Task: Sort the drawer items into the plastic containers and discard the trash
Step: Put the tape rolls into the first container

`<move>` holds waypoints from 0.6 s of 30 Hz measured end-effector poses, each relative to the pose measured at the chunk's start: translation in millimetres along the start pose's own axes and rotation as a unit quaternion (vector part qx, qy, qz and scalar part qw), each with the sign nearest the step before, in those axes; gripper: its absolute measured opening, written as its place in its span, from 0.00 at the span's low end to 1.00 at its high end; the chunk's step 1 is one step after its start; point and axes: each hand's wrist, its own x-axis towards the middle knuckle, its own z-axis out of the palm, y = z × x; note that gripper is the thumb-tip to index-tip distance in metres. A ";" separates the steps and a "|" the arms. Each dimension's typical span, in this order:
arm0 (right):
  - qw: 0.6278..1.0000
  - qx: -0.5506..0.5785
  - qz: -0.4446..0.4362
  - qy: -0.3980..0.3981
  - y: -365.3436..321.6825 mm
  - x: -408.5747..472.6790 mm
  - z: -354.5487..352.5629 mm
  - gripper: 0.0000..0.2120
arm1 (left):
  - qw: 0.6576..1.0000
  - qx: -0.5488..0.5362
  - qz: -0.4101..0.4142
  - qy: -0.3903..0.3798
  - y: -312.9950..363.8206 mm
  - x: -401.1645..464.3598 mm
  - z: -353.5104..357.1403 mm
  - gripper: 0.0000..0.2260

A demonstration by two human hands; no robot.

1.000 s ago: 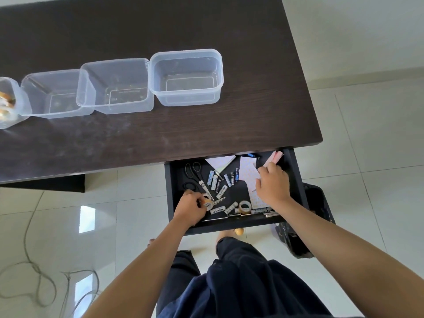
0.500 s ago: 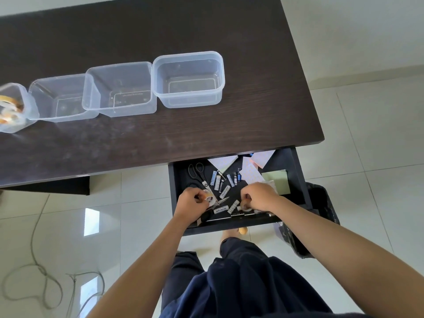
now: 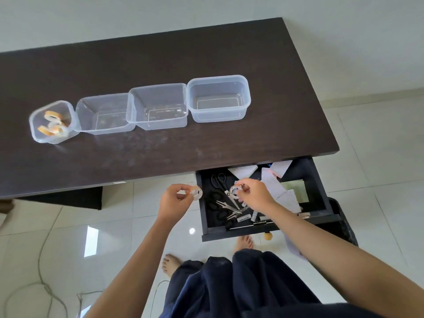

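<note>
Both hands have risen from the drawer [image 3: 320, 180], left hand [image 3: 174, 200] and right hand [image 3: 254, 195] each pinching tape.

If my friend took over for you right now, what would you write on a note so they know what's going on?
Left hand: holds a clear tape roll over the floor, just left of the drawer.
Right hand: pinches a second tape roll above the drawer.
Done: the leftmost container already has tape rolls in it.
The other three containers look empty.
Left: drop both rolls in with the other tape, then sort the scissors, small labelled pieces and papers in the drawer. Trash goes in the dark bin at the right.
</note>
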 end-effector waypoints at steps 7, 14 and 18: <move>0.995 0.066 -0.062 0.037 -97.1 -16.6 111.6 0.10 | 1.000 -0.012 0.027 -0.004 -34.7 0.1 -79.0 0.04; 0.991 0.049 -0.106 0.071 -181.3 -6.3 194.3 0.13 | 0.997 -0.010 0.068 0.036 -63.5 7.2 -187.6 0.03; 0.985 0.069 -0.127 0.097 -228.3 5.8 221.5 0.13 | 0.994 -0.011 0.084 0.075 -70.9 19.8 -239.5 0.05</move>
